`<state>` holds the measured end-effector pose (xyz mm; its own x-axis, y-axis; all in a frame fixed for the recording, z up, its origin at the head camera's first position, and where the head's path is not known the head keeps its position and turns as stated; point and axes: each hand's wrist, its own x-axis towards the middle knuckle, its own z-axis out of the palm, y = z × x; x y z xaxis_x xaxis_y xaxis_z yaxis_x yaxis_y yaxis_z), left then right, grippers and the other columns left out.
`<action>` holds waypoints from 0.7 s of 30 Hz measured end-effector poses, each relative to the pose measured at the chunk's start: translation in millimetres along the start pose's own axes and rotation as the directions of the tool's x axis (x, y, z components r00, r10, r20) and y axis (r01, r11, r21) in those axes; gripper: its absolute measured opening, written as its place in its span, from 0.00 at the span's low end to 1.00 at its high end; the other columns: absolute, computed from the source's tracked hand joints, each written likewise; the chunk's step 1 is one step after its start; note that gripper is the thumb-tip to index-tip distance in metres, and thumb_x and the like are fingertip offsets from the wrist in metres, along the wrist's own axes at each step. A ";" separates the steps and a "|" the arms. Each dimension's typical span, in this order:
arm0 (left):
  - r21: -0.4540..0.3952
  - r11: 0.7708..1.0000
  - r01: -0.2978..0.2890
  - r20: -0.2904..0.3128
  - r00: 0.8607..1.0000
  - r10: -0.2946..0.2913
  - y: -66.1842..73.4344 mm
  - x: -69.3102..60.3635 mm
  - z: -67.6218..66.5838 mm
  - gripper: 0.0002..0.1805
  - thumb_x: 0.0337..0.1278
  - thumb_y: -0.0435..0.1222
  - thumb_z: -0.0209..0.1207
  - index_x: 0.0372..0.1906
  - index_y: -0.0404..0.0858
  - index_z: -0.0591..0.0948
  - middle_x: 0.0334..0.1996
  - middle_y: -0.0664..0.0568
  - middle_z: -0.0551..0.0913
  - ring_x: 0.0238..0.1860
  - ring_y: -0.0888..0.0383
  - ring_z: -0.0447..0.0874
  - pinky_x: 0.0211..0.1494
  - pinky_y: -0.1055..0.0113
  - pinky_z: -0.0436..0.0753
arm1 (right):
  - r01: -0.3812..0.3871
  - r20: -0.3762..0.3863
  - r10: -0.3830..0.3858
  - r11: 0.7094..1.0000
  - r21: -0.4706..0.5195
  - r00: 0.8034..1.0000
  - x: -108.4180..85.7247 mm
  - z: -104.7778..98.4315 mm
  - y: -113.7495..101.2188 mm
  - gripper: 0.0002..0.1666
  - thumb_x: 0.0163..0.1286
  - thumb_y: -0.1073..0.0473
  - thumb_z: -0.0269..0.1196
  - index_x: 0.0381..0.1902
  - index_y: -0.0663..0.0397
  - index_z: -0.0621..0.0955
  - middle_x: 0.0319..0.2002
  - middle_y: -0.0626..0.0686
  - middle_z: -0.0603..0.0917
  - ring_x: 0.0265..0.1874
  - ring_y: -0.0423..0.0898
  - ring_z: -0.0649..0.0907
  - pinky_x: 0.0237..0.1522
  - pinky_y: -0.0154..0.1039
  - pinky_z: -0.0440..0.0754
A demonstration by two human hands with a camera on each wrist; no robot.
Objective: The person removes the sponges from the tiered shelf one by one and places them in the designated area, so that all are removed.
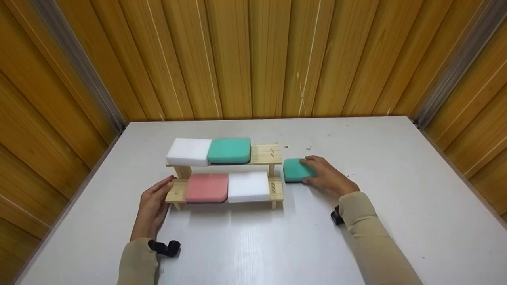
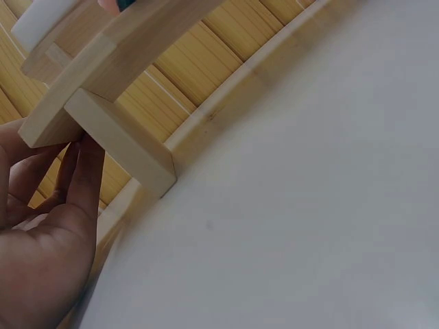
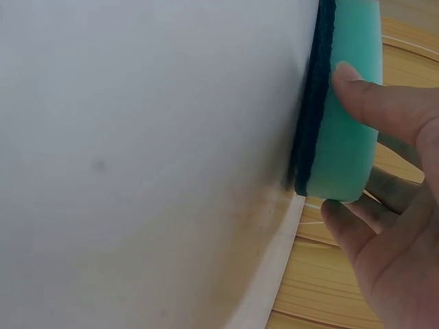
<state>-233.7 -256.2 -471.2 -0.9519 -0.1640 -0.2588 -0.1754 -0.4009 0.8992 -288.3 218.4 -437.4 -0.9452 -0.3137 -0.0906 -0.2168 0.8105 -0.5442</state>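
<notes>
A two-step wooden stand is on the white table. On its upper step a white sponge lies beside a green sponge. The lower step bears a pink sponge and another white sponge. My left hand holds the left end of the lower step; in the left wrist view its fingers reach under the board beside the leg. To the right of the stand, my right hand grips a second green sponge with a dark scouring side, thumb on its near side, dark side down.
The white table extends around the stand, with small dark marks behind it. Wood-patterned panels rise at the table's back edge and on both sides. A black strap device is on the left wrist, another on the right.
</notes>
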 end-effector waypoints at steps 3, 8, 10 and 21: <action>-0.009 1.000 -0.003 0.002 1.000 0.003 -0.2 -0.1 0.0 0.11 0.57 0.30 0.64 0.42 0.47 0.87 0.44 0.62 0.83 0.63 0.59 0.72 0.62 0.73 0.77 | -0.015 0.015 0.015 1.000 0.004 1.000 0.4 0.3 0.4 0.40 0.64 0.59 0.67 0.72 0.51 0.64 0.73 0.61 0.57 0.73 0.61 0.55 0.73 0.62 0.55; -0.030 1.000 -0.009 0.007 1.000 0.009 -0.2 -0.1 0.2 0.11 0.58 0.28 0.62 0.37 0.48 0.87 0.43 0.61 0.84 0.61 0.60 0.73 0.63 0.73 0.77 | -0.027 0.020 0.026 1.000 0.011 0.999 -0.5 -0.8 1.2 0.41 0.63 0.58 0.67 0.72 0.49 0.64 0.74 0.59 0.55 0.74 0.61 0.53 0.73 0.62 0.54; -0.033 0.999 -0.012 0.006 1.000 0.012 -0.4 0.0 0.1 0.11 0.57 0.28 0.62 0.36 0.48 0.87 0.43 0.61 0.84 0.61 0.60 0.73 0.62 0.73 0.77 | -0.023 0.020 0.023 1.000 0.015 1.000 -0.7 -1.3 1.4 0.41 0.63 0.57 0.67 0.72 0.49 0.64 0.75 0.59 0.54 0.74 0.60 0.53 0.73 0.62 0.54; 0.000 1.000 -0.016 0.001 1.000 0.016 -1.6 0.6 0.8 0.12 0.57 0.30 0.63 0.45 0.46 0.86 0.45 0.61 0.83 0.62 0.60 0.73 0.62 0.73 0.77 | 0.004 0.013 -0.004 1.000 0.012 1.000 -1.7 -3.0 4.1 0.44 0.61 0.55 0.69 0.72 0.50 0.64 0.75 0.58 0.53 0.75 0.61 0.51 0.73 0.63 0.55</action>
<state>-234.2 -254.9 -472.5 -0.9549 -0.1693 -0.2441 -0.1603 -0.3980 0.9033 -288.3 223.7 -437.0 -0.9411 -0.3232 -0.0993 -0.2175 0.8035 -0.5542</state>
